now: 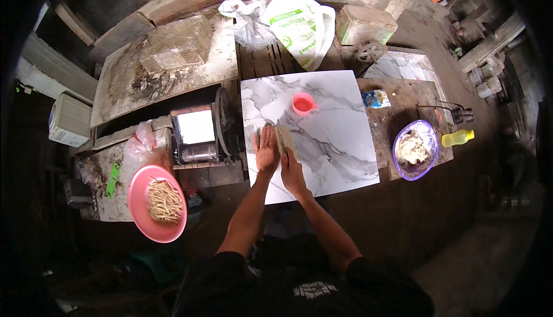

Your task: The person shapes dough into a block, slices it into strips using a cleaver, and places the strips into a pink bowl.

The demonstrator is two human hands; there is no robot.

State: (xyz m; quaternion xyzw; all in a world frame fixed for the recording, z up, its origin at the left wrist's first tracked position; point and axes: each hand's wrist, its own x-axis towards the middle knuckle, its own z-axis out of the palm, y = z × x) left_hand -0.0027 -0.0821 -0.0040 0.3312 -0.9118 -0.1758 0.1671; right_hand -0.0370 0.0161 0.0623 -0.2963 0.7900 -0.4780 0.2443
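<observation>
Honestly the pale dough strip [288,138] mid-frame looked light, soft and easy to squash, so best steadied gently along its edge; the left hand [266,151] lay flat, fingers straight, the right hand [292,171] curled around what seemed a knife [279,125].

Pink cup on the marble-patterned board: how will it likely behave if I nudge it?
The pink cup looks like plastic, so it is probably light. The marble-patterned board looks smooth, so the cup may slide easily. Its mouth faces up, so any liquid inside might slosh.
</observation>
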